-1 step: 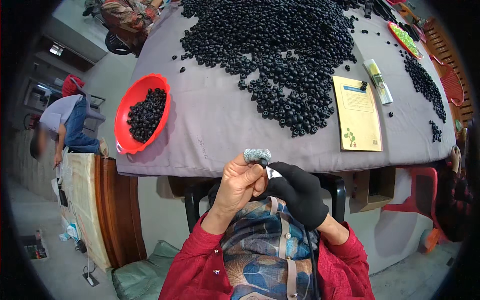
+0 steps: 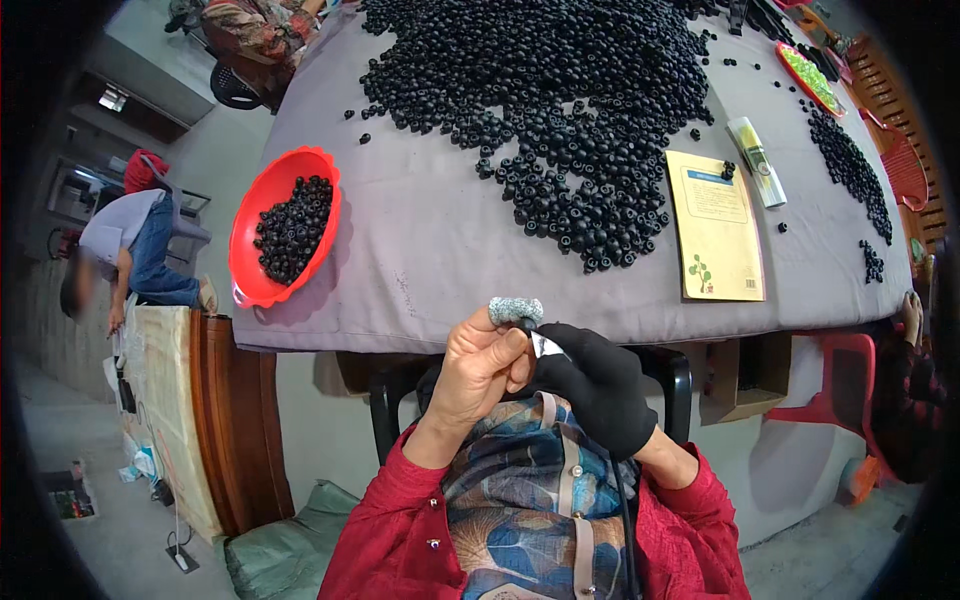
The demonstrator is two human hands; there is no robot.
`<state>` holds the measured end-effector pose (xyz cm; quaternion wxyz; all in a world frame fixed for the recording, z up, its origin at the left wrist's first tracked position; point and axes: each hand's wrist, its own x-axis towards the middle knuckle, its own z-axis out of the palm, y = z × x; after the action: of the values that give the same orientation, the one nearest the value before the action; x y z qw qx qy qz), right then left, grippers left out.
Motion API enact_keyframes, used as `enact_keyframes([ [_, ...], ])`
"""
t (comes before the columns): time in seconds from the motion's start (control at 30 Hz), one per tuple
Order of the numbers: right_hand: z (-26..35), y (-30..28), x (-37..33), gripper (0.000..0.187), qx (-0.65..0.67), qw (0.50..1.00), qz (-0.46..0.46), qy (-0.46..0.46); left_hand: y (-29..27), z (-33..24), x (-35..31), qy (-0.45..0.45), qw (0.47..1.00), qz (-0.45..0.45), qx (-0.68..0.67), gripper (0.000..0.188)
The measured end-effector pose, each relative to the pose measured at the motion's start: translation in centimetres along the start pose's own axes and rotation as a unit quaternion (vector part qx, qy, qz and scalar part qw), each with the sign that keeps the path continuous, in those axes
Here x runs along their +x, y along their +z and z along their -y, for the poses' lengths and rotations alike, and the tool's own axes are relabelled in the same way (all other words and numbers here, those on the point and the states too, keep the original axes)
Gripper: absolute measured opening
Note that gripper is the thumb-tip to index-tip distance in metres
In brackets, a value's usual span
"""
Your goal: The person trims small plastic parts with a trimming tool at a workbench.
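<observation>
In front of the table's near edge, my bare left hand (image 2: 478, 362) pinches a small round black plastic part (image 2: 527, 325) between thumb and forefinger. A speckled grey-white wrap (image 2: 516, 310) covers that forefinger. My right hand (image 2: 600, 390), in a black glove, is closed close beside it. From its fingers sticks out a small silvery blade-like piece (image 2: 546, 346), its tip at or very near the black part. The glove hides the rest of that piece.
A large heap of black parts (image 2: 540, 90) covers the far part of the grey tablecloth (image 2: 420, 250). At left stands a red scalloped basin (image 2: 240, 250) of parts. A yellow booklet (image 2: 722, 235) and a clear-and-white pack (image 2: 757, 163) lie right. One person (image 2: 130, 240) bends at far left; others sit around.
</observation>
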<state>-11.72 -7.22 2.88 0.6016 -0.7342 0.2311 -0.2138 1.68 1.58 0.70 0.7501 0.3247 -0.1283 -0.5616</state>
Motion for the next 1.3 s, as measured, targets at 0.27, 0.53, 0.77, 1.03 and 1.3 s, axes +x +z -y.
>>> enact_keyframes([
  [0.27, -0.2, 0.0, 0.1, 0.032, -0.025, 1.0, -0.006, -0.013, 0.1, 0.4, -0.1, 0.001, 1.0, -0.006, 0.03, 0.019],
  [0.53, -0.2, 0.0, 0.0, 0.029, -0.051, 0.999, -0.002, -0.011, 0.2, 0.1, -0.3, -0.009, 0.999, -0.009, 0.035, 0.018],
  [0.77, -0.5, 0.0, 0.0, 0.028, -0.013, 1.0, -0.006, -0.001, 0.2, 0.2, -0.2, -0.009, 0.999, -0.015, 0.036, 0.018],
  [1.03, -0.9, 0.0, 0.1, 0.027, 0.002, 1.0, 0.0, 0.01, 0.4, 0.1, -0.3, -0.013, 0.999, -0.017, 0.038, 0.018],
  [1.3, -0.2, -0.3, 0.2, 0.028, 0.033, 0.999, 0.023, 0.034, 0.4, -0.1, -0.6, -0.006, 0.996, -0.022, 0.09, 0.018],
])
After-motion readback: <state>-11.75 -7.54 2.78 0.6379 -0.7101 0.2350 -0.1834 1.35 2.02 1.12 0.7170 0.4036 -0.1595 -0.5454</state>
